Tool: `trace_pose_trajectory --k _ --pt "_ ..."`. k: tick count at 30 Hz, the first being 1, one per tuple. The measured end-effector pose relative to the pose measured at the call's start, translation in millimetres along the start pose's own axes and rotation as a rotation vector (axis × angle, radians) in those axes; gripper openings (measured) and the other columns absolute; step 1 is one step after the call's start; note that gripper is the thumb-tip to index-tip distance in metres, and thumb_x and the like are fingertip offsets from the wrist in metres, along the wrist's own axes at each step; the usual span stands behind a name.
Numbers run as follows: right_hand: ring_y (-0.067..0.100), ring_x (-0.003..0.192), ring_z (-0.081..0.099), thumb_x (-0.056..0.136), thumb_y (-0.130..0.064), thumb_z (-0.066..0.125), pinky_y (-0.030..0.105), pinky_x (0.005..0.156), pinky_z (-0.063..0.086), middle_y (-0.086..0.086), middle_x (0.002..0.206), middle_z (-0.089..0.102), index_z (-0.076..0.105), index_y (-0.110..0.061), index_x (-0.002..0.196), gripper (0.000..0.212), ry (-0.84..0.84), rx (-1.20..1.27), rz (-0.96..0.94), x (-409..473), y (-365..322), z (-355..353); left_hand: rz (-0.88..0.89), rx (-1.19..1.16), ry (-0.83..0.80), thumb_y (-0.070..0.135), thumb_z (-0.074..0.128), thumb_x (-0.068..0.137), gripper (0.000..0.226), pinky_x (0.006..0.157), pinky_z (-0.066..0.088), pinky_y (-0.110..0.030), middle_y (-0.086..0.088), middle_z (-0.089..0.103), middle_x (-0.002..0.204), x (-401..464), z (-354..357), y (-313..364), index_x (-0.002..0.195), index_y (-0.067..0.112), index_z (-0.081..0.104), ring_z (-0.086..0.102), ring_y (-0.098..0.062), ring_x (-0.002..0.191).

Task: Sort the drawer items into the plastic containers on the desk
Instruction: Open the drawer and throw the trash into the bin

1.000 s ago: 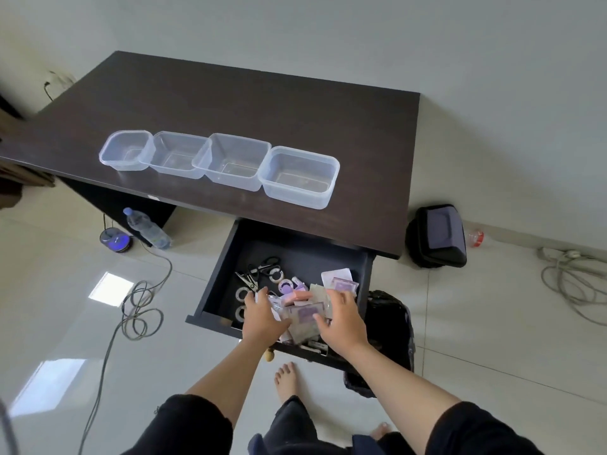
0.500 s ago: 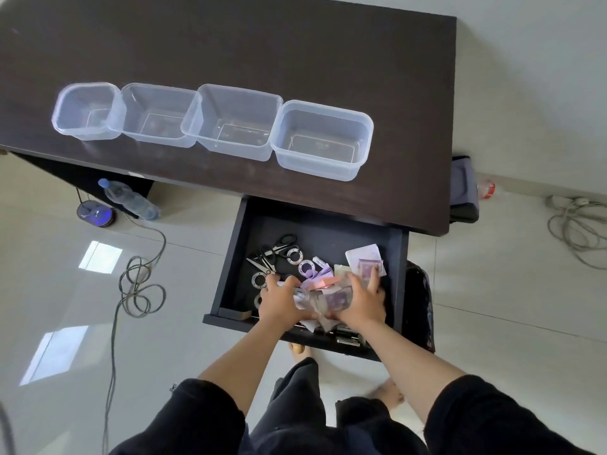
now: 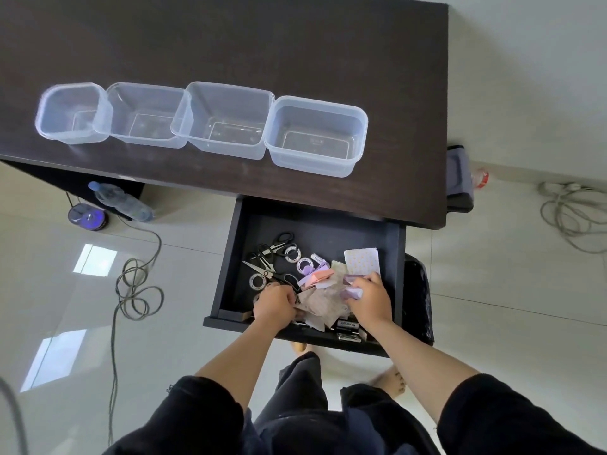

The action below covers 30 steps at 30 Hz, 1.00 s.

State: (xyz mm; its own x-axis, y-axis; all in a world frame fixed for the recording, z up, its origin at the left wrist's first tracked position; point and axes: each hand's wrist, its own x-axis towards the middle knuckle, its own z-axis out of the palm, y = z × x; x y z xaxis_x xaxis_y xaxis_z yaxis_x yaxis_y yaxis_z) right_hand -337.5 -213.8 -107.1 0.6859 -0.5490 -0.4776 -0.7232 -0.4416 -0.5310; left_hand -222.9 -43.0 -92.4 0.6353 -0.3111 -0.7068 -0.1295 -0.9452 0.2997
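- Clear plastic made up the four containers [image 3: 316, 136], thin-walled tubs with rounded corners, lined up rim to rim on the dark surface [image 3: 328, 54] just behind the open drawer [image 3: 315, 224] — all four looked empty, so the sorting seemed barely begun.
- Inside the drawer, the left hand [image 3: 274, 305] sat at the near edge with its fingers curled down into a crumpled, pale plastic-looking wrapper [image 3: 320, 303]; it appeared to grip that, though exactly what lay under the fingers could not be told.
- At the drawer's right side, the right hand [image 3: 369, 298] had its fingers curled round small lilac pieces [image 3: 353, 293], probably gathering one kind together before lifting it out.
- Toward the drawer's left lay black-handled scissors [image 3: 279, 246] with bare metal blades, and near them several white rings [image 3: 297, 256] that looked like tape rolls.
- Middle of the drawer: a flat pink block [image 3: 320, 276] lay among lilac bits, and a pale patterned card [image 3: 361, 261] rested against the right wall.
- Hard metal, thin film and paper were mixed in one heap — likely why both hands worked at once, one steadying loose film while the other picked.
- On the floor left of the drawer were a water bottle [image 3: 123, 201] and a looped cable [image 3: 138, 290].
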Motion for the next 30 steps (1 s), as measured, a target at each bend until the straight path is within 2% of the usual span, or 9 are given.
trace_pose_trajectory --k 3,8,13,17,19,22,25,27,30 --pt "0.021 0.083 0.056 0.078 -0.019 0.072 0.027 0.063 0.039 0.001 0.104 0.053 0.068 -0.008 0.095 0.021 0.000 -0.014 -0.010 1 1 -7 0.044 0.008 0.002 0.011 0.062 0.075 0.023 0.065 0.046 -0.032 0.008 0.051 0.071 -6 -1 2 0.066 0.026 0.047 0.053 -0.020 0.076" --pt "0.021 0.074 0.051 0.077 -0.024 0.071 0.026 0.053 0.032 -0.002 0.087 0.051 0.059 -0.017 0.076 0.014 0.005 -0.008 -0.034 -3 -13 -22 0.093 -0.103 0.005 0.025 0.060 0.088 0.008 0.073 0.048 -0.033 0.002 0.059 0.082 -16 -10 1 0.089 0.020 0.055 0.058 -0.021 0.081" --pt "0.022 0.076 0.051 0.085 -0.028 0.065 0.027 0.060 0.036 -0.001 0.083 0.053 0.057 -0.015 0.088 0.016 0.108 0.092 -0.053 -5 -26 -39 0.088 -0.195 0.099 0.021 0.051 0.094 0.012 0.077 0.046 -0.034 -0.006 0.060 0.094 -25 -25 5 0.102 0.012 0.053 0.055 -0.022 0.083" --pt "0.023 0.070 0.051 0.087 -0.025 0.064 0.029 0.051 0.032 -0.001 0.080 0.054 0.042 -0.019 0.085 0.023 0.196 0.140 -0.082 -4 -32 -63 0.089 -0.248 0.206 0.019 0.051 0.094 0.019 0.079 0.046 -0.030 -0.003 0.062 0.102 -34 -37 18 0.110 0.010 0.055 0.057 -0.022 0.091" --pt "0.024 0.070 0.052 0.084 -0.021 0.066 0.029 0.052 0.035 0.001 0.080 0.056 0.042 -0.017 0.089 0.025 0.232 0.189 -0.098 -1 -30 -76 0.071 -0.291 0.279 0.019 0.052 0.094 0.019 0.078 0.046 -0.028 0.001 0.060 0.101 -36 -39 28 0.110 0.010 0.056 0.058 -0.021 0.092" --pt "0.022 0.076 0.053 0.079 -0.016 0.069 0.030 0.061 0.039 -0.002 0.089 0.056 0.046 -0.014 0.099 0.031 0.246 0.312 -0.104 1 -23 -101 0.039 -0.350 0.372 0.019 0.052 0.094 0.004 0.071 0.050 -0.029 -0.001 0.060 0.091 -39 -39 49 0.096 0.017 0.052 0.056 -0.016 0.078" --pt "0.017 0.086 0.051 0.076 -0.021 0.076 0.028 0.073 0.039 -0.003 0.099 0.053 0.050 -0.011 0.108 0.042 0.246 0.454 -0.091 -1 -7 -131 0.047 -0.398 0.434 0.017 0.049 0.093 0.011 0.057 0.040 -0.028 -0.004 0.055 0.077 -45 -27 83 0.084 0.010 0.049 0.050 -0.018 0.067" --pt "0.018 0.089 0.051 0.081 -0.025 0.072 0.028 0.076 0.039 -0.001 0.102 0.053 0.050 -0.010 0.111 0.040 0.255 0.494 -0.072 -2 13 -150 0.053 -0.421 0.432 0.016 0.046 0.092 0.016 0.054 0.033 -0.029 -0.007 0.049 0.073 -52 -11 113 0.080 0.006 0.046 0.044 -0.019 0.064" --pt "0.020 0.088 0.051 0.090 -0.025 0.061 0.027 0.075 0.038 0.002 0.106 0.053 0.049 -0.010 0.112 0.030 0.269 0.464 -0.028 -5 54 -172 0.090 -0.408 0.430 0.016 0.046 0.092 0.016 0.059 0.032 -0.031 -0.008 0.049 0.073 -62 19 166 0.079 0.006 0.045 0.044 -0.022 0.068"
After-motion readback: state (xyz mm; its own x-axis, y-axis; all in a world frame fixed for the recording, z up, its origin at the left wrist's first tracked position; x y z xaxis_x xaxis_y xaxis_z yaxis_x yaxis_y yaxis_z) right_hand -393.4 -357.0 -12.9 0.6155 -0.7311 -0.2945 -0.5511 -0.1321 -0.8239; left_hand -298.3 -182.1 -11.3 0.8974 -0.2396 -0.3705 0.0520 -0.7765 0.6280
